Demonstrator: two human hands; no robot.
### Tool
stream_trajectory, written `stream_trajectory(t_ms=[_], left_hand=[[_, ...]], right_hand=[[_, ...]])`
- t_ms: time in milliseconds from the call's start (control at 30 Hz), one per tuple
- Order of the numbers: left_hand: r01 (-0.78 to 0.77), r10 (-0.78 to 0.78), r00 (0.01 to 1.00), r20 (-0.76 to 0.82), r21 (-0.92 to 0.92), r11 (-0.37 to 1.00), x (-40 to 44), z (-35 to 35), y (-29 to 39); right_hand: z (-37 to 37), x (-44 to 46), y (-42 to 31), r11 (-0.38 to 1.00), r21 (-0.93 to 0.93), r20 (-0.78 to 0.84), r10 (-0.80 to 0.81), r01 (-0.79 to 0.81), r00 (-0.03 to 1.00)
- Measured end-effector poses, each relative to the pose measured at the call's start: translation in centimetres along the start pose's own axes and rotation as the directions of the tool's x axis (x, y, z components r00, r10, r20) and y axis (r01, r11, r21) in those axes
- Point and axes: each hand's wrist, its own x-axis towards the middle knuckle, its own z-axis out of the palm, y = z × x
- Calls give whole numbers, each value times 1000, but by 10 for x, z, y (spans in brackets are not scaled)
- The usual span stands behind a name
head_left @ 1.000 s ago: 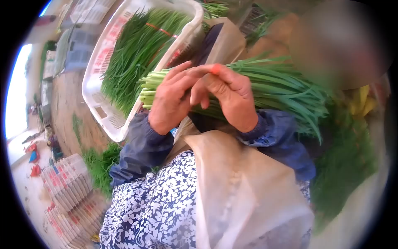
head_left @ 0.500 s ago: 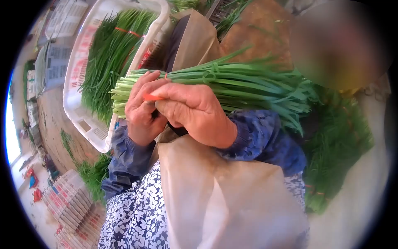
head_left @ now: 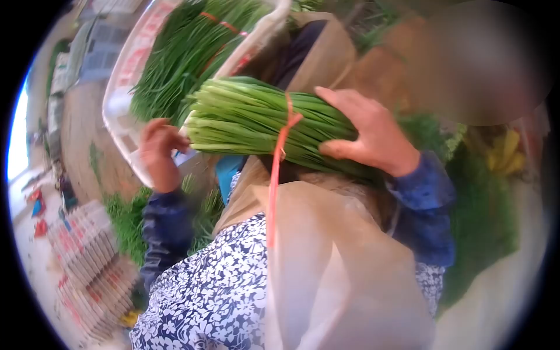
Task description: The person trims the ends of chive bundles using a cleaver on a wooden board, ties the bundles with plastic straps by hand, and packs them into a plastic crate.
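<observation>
Above the person's lap, a thick bundle of green stalks (head_left: 245,119) lies across the view, its pale ends toward the left and its leaves running off under the right hand (head_left: 376,134). That hand grips it, thumb on the near side and fingers spread over the far side. An orange-red tie (head_left: 290,119) is now in plain sight around the middle, with a long tail dangling over the translucent apron (head_left: 350,262). The left hand (head_left: 158,154) has come away from the binding; its fingers are loosely bent and open near the pale ends, with nothing visible in them, though I can't tell whether a fingertip brushes the stalks. To my eye, the stalks are gathered and bound, steadied by one hand alone; how firm the knot is, I can't tell. Beyond the left hand, a white crate (head_left: 137,64) holds more long greens (head_left: 175,70), banded in red.
</observation>
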Motion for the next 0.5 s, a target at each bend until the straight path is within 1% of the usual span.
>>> stream_trajectory(t_ms=[33, 67, 100, 133, 200, 267, 300, 333, 367, 400, 500], left_hand=[[280, -284, 959, -9, 187, 941, -17, -13, -26], [270, -307, 939, 158, 218, 938, -32, -1, -45], [250, -321, 892, 319, 243, 937, -49, 12, -64], [206, -282, 860, 425, 217, 954, -45, 26, -57], [138, -193, 762, 618, 136, 981, -37, 55, -43], [120, -78, 739, 669, -16, 993, -22, 79, -16], [148, -1, 774, 634, -180, 972, -14, 88, -6], [38, 131, 769, 626, -249, 968, 0, 107, 0], [-70, 262, 750, 607, -321, 945, 14, 125, 5], [-172, 387, 718, 578, -391, 904, 27, 143, 11], [10, 478, 690, 544, -667, 745, 72, 202, 30]], right_hand=[[2, 1, 2, 1000, 15, 10, -22, 22, 1000], [0, -2, 7, 985, 162, 60, 56, -65, 997], [-1, -4, 12, 941, 304, 138, 111, -149, 984], [8, -6, 21, 911, 395, 62, 106, -121, 992], [6, -11, 23, 896, 427, 67, 103, -122, 992], [3, -19, 18, 885, 453, 42, 105, -113, 994], [-1, -26, 10, 846, 524, -73, 154, -93, 985], [-10, -32, 5, 812, 581, -202, 203, -50, 958], [-18, -35, -1, 839, 544, -252, 187, -21, 949], [-26, -37, -9, 795, 607, -329, 229, 19, 916], [-45, -25, -14, 752, 653, -493, 329, 93, 805]])
